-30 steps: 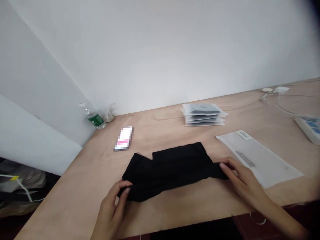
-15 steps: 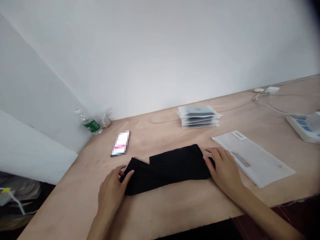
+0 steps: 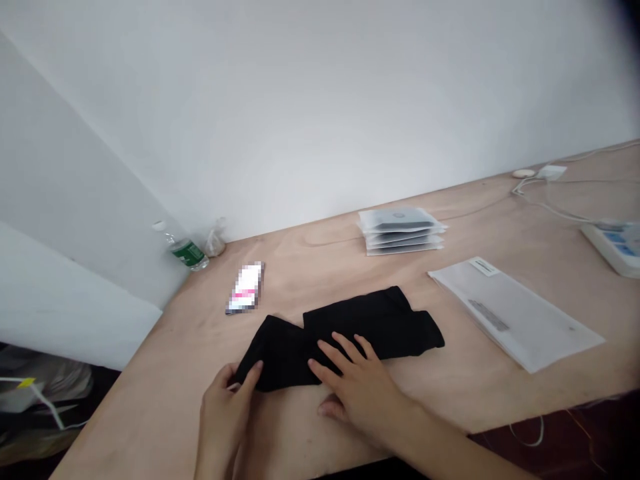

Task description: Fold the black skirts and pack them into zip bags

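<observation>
A black cloth garment [image 3: 390, 325], folded into a long strip, lies flat on the wooden table [image 3: 165, 407]. Its upper edge has a notch left of the middle, and its right end sticks out a little. My left hand [image 3: 227, 403] pinches the left end, thumb on top and fingers curled beneath. Over the lower middle of the cloth, my right hand [image 3: 357, 383] rests with fingers spread, fingertips on the fabric and thumb over the bare wood. To the right lies a frosted plastic bag [image 3: 525, 320] with a white label and some print.
Near the wall, several frosted packets with dark contents form a stack [image 3: 403, 233]. A phone [image 3: 245, 288] with a lit screen lies at left. Behind it are a green-labelled water bottle [image 3: 189, 253] and a small tied bag [image 3: 216, 241]. Cables run to a power strip [image 3: 613, 247] at right.
My right hand has left the garment's right end and moved left onto its lower middle. My left hand has drawn the left end slightly down and left. The right end now shows fully.
</observation>
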